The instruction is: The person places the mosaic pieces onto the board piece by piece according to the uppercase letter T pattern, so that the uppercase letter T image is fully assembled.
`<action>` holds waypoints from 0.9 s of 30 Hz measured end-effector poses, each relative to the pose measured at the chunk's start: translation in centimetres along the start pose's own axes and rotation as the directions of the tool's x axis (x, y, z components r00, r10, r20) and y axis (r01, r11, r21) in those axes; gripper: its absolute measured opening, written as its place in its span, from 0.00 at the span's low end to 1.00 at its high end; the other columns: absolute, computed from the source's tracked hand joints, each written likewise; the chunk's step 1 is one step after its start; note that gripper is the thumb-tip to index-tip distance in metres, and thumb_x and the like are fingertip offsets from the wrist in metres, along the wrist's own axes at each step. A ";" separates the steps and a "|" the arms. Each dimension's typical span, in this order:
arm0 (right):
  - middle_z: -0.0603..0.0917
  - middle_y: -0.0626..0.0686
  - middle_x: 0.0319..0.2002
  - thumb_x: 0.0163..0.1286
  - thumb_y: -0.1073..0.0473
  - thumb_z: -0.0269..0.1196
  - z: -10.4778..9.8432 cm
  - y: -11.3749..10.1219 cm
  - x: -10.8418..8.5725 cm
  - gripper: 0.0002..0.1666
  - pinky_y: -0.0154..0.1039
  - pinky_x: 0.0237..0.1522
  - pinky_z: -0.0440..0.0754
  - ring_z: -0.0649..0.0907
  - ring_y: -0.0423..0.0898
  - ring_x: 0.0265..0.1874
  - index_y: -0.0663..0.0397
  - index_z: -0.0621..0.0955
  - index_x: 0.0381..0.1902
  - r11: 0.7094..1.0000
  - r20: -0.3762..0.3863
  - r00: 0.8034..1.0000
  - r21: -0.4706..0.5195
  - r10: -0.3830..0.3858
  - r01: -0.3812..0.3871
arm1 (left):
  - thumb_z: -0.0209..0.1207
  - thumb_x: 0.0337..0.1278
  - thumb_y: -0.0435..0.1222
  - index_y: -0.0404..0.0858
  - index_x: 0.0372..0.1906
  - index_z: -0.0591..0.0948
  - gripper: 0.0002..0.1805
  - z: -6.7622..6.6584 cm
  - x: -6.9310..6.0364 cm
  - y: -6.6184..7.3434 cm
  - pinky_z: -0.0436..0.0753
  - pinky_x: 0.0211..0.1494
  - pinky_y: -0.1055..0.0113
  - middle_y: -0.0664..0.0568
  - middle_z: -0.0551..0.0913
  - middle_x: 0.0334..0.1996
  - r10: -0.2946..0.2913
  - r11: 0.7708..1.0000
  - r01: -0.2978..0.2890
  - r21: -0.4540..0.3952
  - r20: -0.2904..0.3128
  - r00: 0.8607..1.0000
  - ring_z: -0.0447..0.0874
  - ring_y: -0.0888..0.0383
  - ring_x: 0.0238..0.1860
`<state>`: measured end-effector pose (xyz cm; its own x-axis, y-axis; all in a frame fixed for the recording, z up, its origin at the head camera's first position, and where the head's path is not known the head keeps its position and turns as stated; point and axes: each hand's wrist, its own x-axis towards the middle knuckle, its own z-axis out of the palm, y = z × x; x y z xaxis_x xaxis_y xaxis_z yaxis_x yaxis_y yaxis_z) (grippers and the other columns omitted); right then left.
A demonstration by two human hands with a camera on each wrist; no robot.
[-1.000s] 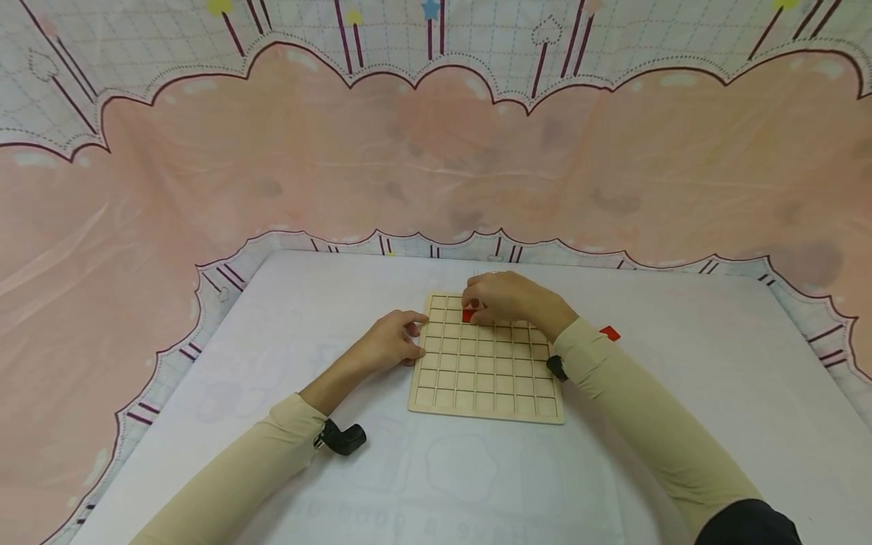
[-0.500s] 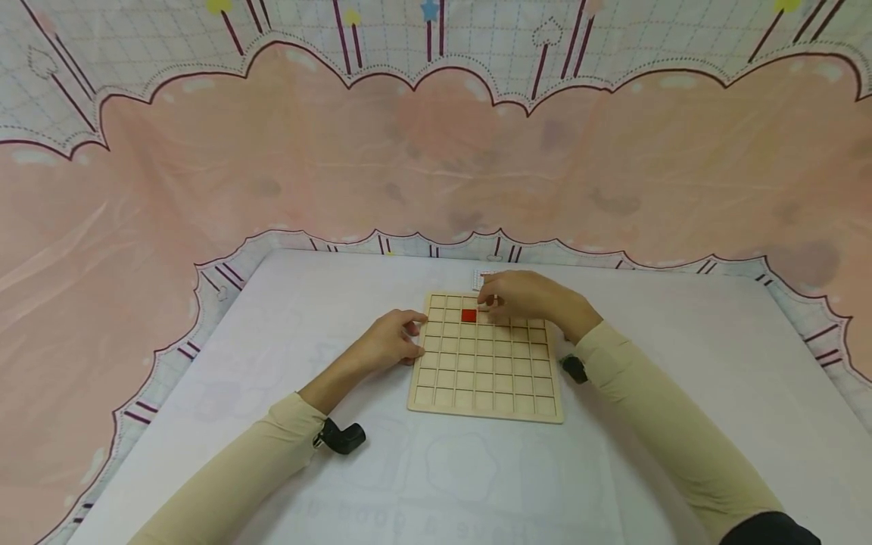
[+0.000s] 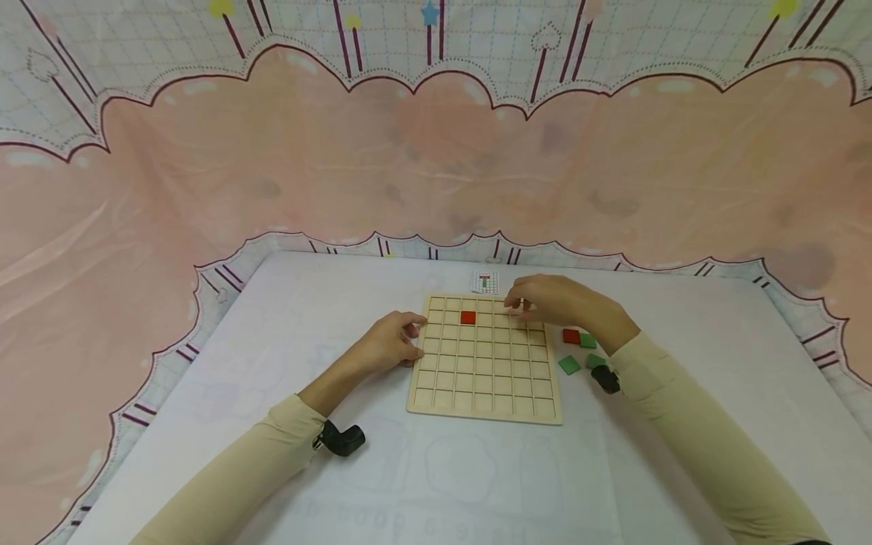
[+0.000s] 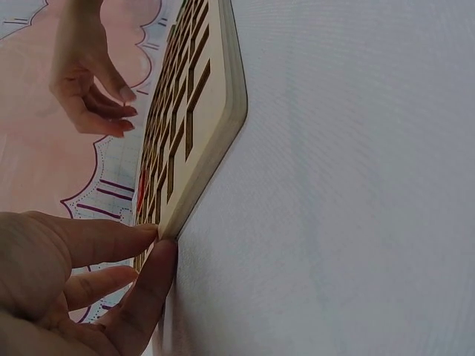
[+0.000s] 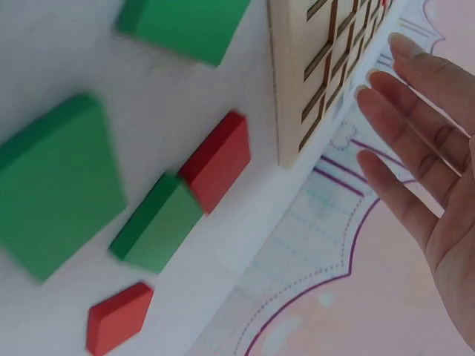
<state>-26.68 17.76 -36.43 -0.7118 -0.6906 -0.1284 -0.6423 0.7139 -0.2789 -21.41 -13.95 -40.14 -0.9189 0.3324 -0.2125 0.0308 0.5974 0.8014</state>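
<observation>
My left hand (image 3: 388, 342) holds the left edge of a light wooden grid board (image 3: 484, 381), thumb and forefinger at its rim. One red square tile (image 3: 468, 318) lies in a cell of the second row from the far side. Over the board's far right part hovers my right hand (image 3: 559, 299), fingers loosely bent and nothing between them. In the right wrist view its spread fingers are apart from the board. Right of the board lie a red tile (image 5: 219, 159), another red tile (image 5: 119, 319) and several green tiles (image 5: 159, 222). The right forearm partly covers these tiles in the head view.
A small printed card (image 3: 486, 282) with a coloured grid pattern lies just beyond the board. The white table (image 3: 272, 303) reaches back to a patterned cloth (image 3: 409, 166). A black wrist camera (image 3: 344, 439) sits at the left wrist.
My right hand has let go of the red tile, which now lies in its cell, and has moved right. Card and side tiles have come into view. The left hand stays put.
</observation>
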 end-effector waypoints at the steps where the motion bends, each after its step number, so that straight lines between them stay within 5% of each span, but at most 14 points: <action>1: 0.85 0.48 0.48 0.70 0.59 0.68 0.0 0.1 -0.3 0.14 0.46 0.52 0.86 0.85 0.45 0.46 0.52 0.86 0.53 1.000 -0.002 1.000 0.003 0.004 -0.004 | 0.68 0.53 0.21 0.29 0.67 0.75 0.33 0.0 0.0 0.0 0.87 0.34 0.68 0.41 0.73 0.45 0.001 1.000 -0.001 -0.002 0.001 1.000 0.78 0.57 0.33; 18: 0.85 0.49 0.46 0.68 0.64 0.68 -0.2 1.9 -4.5 0.13 0.49 0.49 0.86 0.85 0.47 0.45 0.54 0.86 0.50 0.999 -0.011 0.999 0.005 0.043 -0.043 | 0.68 0.53 0.21 0.30 0.67 0.75 0.32 -0.1 0.0 -0.1 0.87 0.34 0.67 0.41 0.73 0.45 0.002 1.000 -0.002 -0.016 0.001 1.000 0.78 0.57 0.33; 27: 0.85 0.46 0.46 0.68 0.58 0.70 0.3 2.6 -6.0 0.15 0.46 0.46 0.86 0.84 0.45 0.46 0.51 0.86 0.52 0.993 0.025 0.993 0.019 0.113 -0.113 | 0.68 0.53 0.21 0.29 0.67 0.74 0.33 0.0 0.1 -0.2 0.87 0.33 0.68 0.42 0.73 0.44 0.001 1.000 -0.001 -0.007 -0.002 1.000 0.78 0.56 0.33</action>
<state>-24.01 23.67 -36.64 -0.7725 -0.6082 -0.1825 -0.5520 0.7853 -0.2804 -21.48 -14.06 -40.30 -0.9195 0.3319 -0.2105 0.0294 0.5922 0.8053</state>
